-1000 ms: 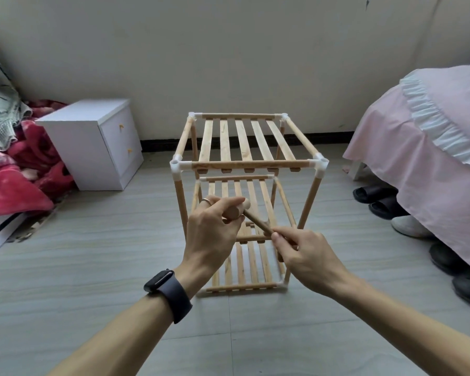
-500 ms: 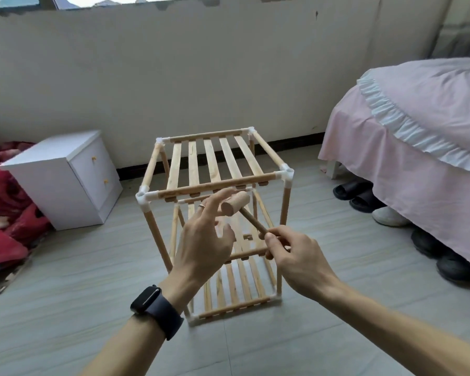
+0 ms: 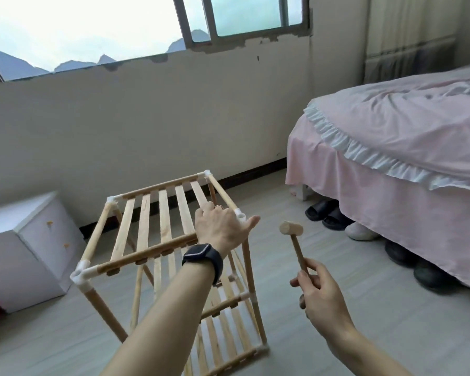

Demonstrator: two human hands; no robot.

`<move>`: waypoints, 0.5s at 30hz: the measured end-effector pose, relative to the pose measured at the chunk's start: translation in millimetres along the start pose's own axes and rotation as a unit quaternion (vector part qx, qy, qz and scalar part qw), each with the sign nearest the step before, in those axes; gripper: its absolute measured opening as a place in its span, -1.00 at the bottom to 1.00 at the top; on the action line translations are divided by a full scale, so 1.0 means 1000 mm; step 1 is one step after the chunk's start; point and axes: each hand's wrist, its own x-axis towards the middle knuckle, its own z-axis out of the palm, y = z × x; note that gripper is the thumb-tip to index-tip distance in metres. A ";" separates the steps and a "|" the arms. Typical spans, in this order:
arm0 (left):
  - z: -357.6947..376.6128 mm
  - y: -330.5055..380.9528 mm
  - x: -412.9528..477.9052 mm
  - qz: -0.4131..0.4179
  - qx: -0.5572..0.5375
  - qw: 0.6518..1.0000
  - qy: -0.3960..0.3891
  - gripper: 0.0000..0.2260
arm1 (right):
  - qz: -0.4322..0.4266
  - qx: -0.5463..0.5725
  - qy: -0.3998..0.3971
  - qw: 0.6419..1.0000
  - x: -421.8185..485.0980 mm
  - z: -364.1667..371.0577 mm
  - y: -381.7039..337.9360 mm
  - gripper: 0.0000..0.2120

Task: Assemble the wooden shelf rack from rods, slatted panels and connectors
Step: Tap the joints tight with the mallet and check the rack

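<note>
"Where was the small pale wooden mallet (image 3: 291,229)?"

"Nearest the camera. The right hand (image 3: 319,291) pinched the handle low down with its fingers curled round it. The handle ran nearly upright, and the head was on top, tipped a little left."

"And the left hand (image 3: 219,228)?"

"Farther in, palm-down on the top slatted panel (image 3: 164,215) of the two-tier pale wooden shelf rack (image 3: 136,257). Its fingers were loose, its thumb pointed right, and it gripped nothing."

"So what was the target?"

"Probably the white plastic corner connector (image 3: 240,216) showing just beside that thumb. It lay left of the mallet head, near it and at about its height. I'd judge a short leftward tap would reach it, with the thumb at risk. Beyond stood the pink-covered bed (image 3: 391,158)."
</note>
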 end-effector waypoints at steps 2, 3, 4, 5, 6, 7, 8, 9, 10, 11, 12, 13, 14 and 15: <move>0.005 0.007 0.008 -0.024 -0.040 0.999 -0.007 -0.44 | 0.022 0.002 -0.011 1.000 0.000 0.000 0.013 -0.86; 0.007 0.007 0.009 -0.040 -0.071 0.997 -0.005 -0.50 | 0.033 0.003 -0.016 0.999 0.000 0.000 0.018 -0.86; 0.008 0.006 0.010 -0.052 -0.100 0.994 0.003 -0.53 | 0.039 0.003 -0.019 0.999 0.001 0.000 0.021 -0.87; 0.009 0.003 0.009 -0.058 -0.125 0.990 0.015 -0.54 | 0.041 0.002 -0.021 0.999 0.002 0.001 0.023 -0.88; 0.008 -0.002 0.008 -0.062 -0.149 0.987 0.025 -0.54 | 0.038 -0.001 -0.022 0.999 0.004 0.000 0.024 -0.89; 0.007 -0.007 0.007 -0.063 -0.171 0.983 0.033 -0.54 | 0.031 -0.005 -0.024 0.999 0.006 0.000 0.025 -0.89; 0.003 -0.013 0.005 -0.064 -0.190 0.979 0.039 -0.54 | 0.022 -0.012 -0.025 0.999 0.009 0.000 0.025 -0.90; -0.001 -0.021 0.004 -0.067 -0.208 0.975 0.043 -0.54 | 0.011 -0.023 -0.026 0.999 0.012 0.000 0.024 -0.90; -0.007 -0.029 0.001 -0.074 -0.227 0.970 0.049 -0.53 | -0.001 -0.038 -0.027 0.999 0.014 0.001 0.022 -0.90; -0.014 -0.039 -0.002 -0.082 -0.247 0.964 0.058 -0.53 | -0.016 -0.053 -0.028 0.998 0.017 0.002 0.019 -0.90; -0.022 -0.049 -0.006 -0.087 -0.266 0.957 0.069 -0.54 | -0.029 -0.068 -0.030 0.997 0.021 0.004 0.016 -0.90; -0.030 -0.060 -0.010 -0.092 -0.286 0.951 0.079 -0.55 | -0.042 -0.080 -0.033 0.995 0.024 0.007 0.012 -0.90; -0.038 -0.070 -0.016 -0.095 -0.306 0.943 0.088 -0.56 | -0.054 -0.090 -0.036 0.994 0.027 0.011 0.008 -0.89; -0.045 -0.082 -0.024 -0.101 -0.328 0.934 0.098 -0.57 | -0.068 -0.102 -0.040 0.992 0.029 0.015 0.005 -0.89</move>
